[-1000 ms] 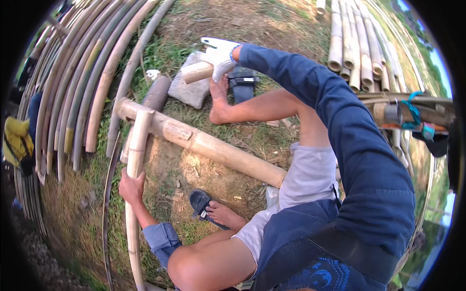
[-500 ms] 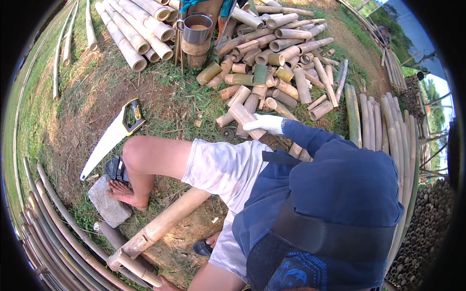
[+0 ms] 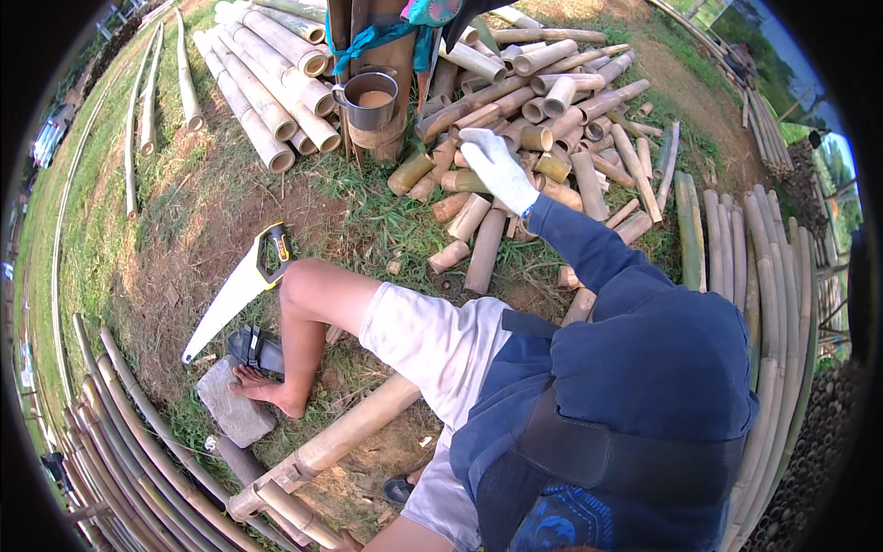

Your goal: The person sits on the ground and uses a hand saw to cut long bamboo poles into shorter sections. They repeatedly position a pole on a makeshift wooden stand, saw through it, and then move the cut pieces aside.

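My right hand (image 3: 498,170), in a white glove with a navy sleeve, is raised over a heap of short-cut bamboo pieces (image 3: 481,244). It is open, its fingers stretched out and nothing in them. At the lower edge my left hand (image 3: 347,542) is bare and mostly cut off, beside the end of a thinner bamboo piece (image 3: 299,516); whether it grips the piece is hidden. A thick bamboo pole (image 3: 345,432) runs slanting below my bent leg. Beyond my knee a handsaw (image 3: 233,296) with a black and yellow handle stands tilted, its pale blade pointing down toward my foot.
A grey stone block (image 3: 235,402) lies by my bare foot, next to a dark sandal (image 3: 255,350). A metal mug (image 3: 370,101) of brown drink sits on a bamboo stump. Long bamboo poles (image 3: 143,432) lie at the lower left; more poles (image 3: 763,276) stand in a row at the right.
My right hand has let go of a short bamboo piece and moved up over the heap. A light piece now lies farther back there. The view has shifted slightly.
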A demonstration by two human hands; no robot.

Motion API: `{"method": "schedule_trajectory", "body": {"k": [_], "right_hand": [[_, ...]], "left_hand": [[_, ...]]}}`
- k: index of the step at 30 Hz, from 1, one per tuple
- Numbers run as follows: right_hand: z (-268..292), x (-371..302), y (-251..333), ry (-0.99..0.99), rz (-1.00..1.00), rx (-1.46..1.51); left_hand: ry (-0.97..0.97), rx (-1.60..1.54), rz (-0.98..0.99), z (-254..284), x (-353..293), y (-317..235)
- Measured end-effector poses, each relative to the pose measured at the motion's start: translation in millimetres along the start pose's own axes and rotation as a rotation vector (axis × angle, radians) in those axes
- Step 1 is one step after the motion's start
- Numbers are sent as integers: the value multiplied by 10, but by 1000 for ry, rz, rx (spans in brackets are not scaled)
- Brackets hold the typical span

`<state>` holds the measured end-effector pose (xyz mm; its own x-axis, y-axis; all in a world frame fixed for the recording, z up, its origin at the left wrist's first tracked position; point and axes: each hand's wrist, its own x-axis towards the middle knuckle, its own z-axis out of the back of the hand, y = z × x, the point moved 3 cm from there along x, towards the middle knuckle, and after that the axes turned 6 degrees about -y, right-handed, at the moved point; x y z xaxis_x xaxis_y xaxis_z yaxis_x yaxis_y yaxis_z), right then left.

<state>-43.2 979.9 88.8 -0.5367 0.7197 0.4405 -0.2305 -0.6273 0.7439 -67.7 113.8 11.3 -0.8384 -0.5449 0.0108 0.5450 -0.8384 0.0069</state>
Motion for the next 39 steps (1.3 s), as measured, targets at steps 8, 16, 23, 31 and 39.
{"method": "schedule_trajectory", "body": {"k": [8, 16, 23, 31, 39], "right_hand": [[-2637, -2156, 2738, 1166, 493, 667], [-3595, -3540, 3467, 1659, 303, 787], [-3715, -3300, 3279, 1658, 286, 763], [-3962, -3148, 3029, 1630, 191, 672], [-4181, -2853, 2847, 1404, -222, 511]], "left_hand": [[26, -268, -51, 699, -749, -243], [-210, -437, -44, 501, -1315, -105], [-1264, -575, 1105, 142, -2138, 371], [-984, -2050, 1185, -598, -2347, 1047], [-982, -2015, 782, 467, -2099, 536]]}}
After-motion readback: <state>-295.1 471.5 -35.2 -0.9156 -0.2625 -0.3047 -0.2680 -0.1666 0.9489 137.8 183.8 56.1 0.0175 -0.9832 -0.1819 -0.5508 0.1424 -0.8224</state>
